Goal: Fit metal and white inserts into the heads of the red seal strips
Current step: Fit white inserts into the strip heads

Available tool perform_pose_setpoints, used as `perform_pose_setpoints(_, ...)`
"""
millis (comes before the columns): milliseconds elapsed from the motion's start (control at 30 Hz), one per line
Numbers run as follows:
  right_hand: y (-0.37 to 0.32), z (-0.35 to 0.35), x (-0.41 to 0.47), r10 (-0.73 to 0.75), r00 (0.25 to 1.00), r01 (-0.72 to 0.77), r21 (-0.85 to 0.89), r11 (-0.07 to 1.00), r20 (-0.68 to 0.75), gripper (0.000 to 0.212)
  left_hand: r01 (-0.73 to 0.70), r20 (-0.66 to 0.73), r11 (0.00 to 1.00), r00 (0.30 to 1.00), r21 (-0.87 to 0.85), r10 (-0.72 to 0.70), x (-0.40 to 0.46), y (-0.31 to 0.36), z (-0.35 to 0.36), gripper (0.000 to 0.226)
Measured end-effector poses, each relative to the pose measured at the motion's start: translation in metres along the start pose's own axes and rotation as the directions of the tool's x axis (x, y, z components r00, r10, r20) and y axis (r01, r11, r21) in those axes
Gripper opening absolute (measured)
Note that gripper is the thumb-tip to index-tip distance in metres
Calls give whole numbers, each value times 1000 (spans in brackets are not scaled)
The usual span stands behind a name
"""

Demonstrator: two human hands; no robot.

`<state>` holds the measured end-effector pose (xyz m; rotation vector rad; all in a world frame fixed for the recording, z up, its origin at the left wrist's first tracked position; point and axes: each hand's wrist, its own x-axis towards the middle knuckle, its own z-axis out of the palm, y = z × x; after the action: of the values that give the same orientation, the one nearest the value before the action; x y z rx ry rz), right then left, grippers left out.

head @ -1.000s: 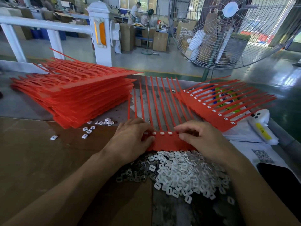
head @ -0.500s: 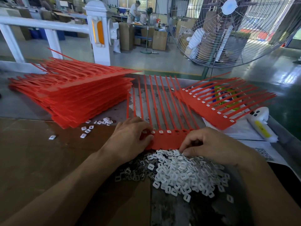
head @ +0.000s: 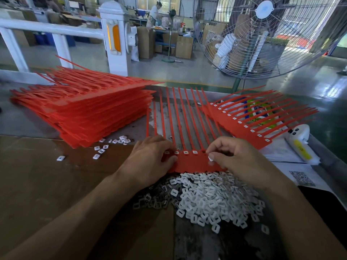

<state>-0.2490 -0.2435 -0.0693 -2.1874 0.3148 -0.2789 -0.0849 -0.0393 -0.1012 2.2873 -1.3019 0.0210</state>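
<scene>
A sheet of red seal strips (head: pixel 189 162) lies flat in front of me, its tails pointing away. Several of its heads carry white inserts. My left hand (head: pixel 150 156) rests on the sheet's left end, fingers curled over the heads there. My right hand (head: pixel 236 156) pinches one white insert (head: pixel 210 158) just above the sheet's right part, beside an unfilled head. A heap of white inserts (head: pixel 212 199) lies near me under both hands, and darker metal inserts (head: pixel 150 199) lie at its left edge.
A tall stack of red strip sheets (head: pixel 84 113) fills the left of the table. Another sheet with inserts (head: pixel 249 121) lies at the right. Loose white inserts (head: pixel 110 145) are scattered by the stack. A white device (head: pixel 300 145) lies at the right edge. A big fan (head: pixel 262 34) stands behind.
My right hand dipped to the insert heap and has come back up to the strip heads, now pinching a white insert. My left hand stayed on the sheet.
</scene>
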Motion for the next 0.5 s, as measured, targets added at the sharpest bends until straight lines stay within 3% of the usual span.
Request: perform_pose_setpoints(500,4,8,2,36,970,-38,-1,999,-239,10,-11,-20,1000,1000,-15,11,-1,0,1,29)
